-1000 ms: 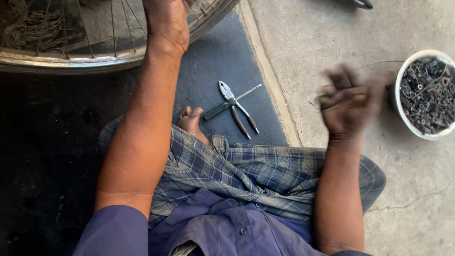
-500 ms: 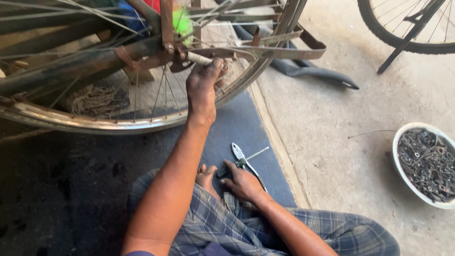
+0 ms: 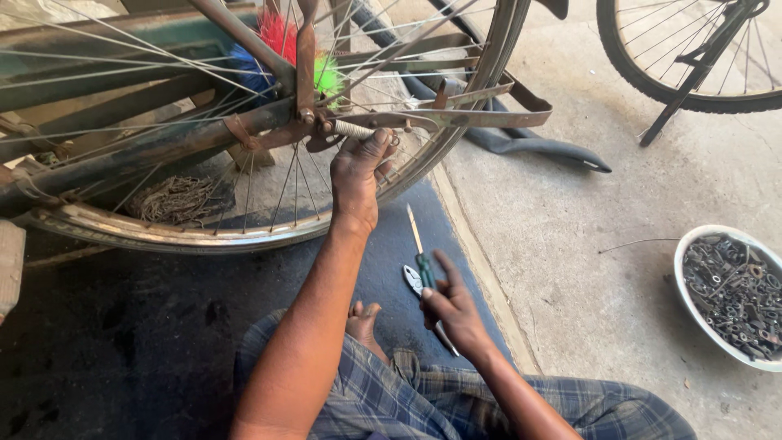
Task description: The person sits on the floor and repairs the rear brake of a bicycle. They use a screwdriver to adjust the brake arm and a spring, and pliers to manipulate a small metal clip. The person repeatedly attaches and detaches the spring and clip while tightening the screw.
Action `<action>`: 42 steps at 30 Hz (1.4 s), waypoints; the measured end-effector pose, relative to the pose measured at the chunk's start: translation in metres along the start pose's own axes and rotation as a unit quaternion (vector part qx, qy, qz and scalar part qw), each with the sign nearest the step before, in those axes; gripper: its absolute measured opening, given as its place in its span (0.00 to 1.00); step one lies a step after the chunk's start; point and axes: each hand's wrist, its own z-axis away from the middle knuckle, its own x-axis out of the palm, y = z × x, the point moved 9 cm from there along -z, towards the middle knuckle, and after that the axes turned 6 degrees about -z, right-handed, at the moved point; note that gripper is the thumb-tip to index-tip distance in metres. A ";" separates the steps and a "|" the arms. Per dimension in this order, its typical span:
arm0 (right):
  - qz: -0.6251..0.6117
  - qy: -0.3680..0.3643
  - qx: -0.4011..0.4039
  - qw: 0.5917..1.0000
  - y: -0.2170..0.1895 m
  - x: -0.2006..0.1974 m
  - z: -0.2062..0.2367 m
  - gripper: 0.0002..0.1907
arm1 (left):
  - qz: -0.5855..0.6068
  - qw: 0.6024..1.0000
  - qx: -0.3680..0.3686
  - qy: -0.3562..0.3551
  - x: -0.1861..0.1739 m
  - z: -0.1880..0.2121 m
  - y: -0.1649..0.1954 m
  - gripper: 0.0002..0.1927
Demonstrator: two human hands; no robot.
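My left hand (image 3: 357, 173) reaches up to the hub of a rusty bicycle wheel (image 3: 163, 232), its fingers pinched on the axle end (image 3: 358, 130) by the frame stay. My right hand (image 3: 453, 311) hovers low over a blue mat (image 3: 391, 236) and grips a screwdriver (image 3: 423, 259) by its green handle, the thin shaft pointing away from me toward the wheel. A pair of pliers (image 3: 414, 281) lies on the mat right under that hand, partly hidden by it. My bare foot (image 3: 364, 322) and checked cloth over my legs show below.
A white bowl (image 3: 681, 273) full of dark metal parts sits on the concrete at right. A black strip of rubber (image 3: 529, 147) lies beyond the wheel. Another bicycle's wheel (image 3: 652, 77) and kickstand stand at top right. A bright brush (image 3: 273, 41) sits on the hub.
My right hand came back from near the bowl, dropped to the tools on the mat and now holds the screwdriver raised. My left hand stayed at the wheel's axle.
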 end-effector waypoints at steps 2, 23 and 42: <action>-0.077 -0.009 -0.038 0.996 -0.028 0.003 0.010 0.39 | 0.002 1.000 -0.010 0.001 0.000 -0.001 -0.001 0.19; -0.299 0.010 -0.138 0.944 -0.085 0.082 0.000 0.28 | -0.026 0.999 -0.018 -0.025 -0.003 -0.003 0.002 0.23; -0.464 -0.043 0.036 0.884 -0.092 0.128 -0.034 0.13 | -0.088 0.990 -0.049 -0.096 -0.009 -0.011 0.003 0.20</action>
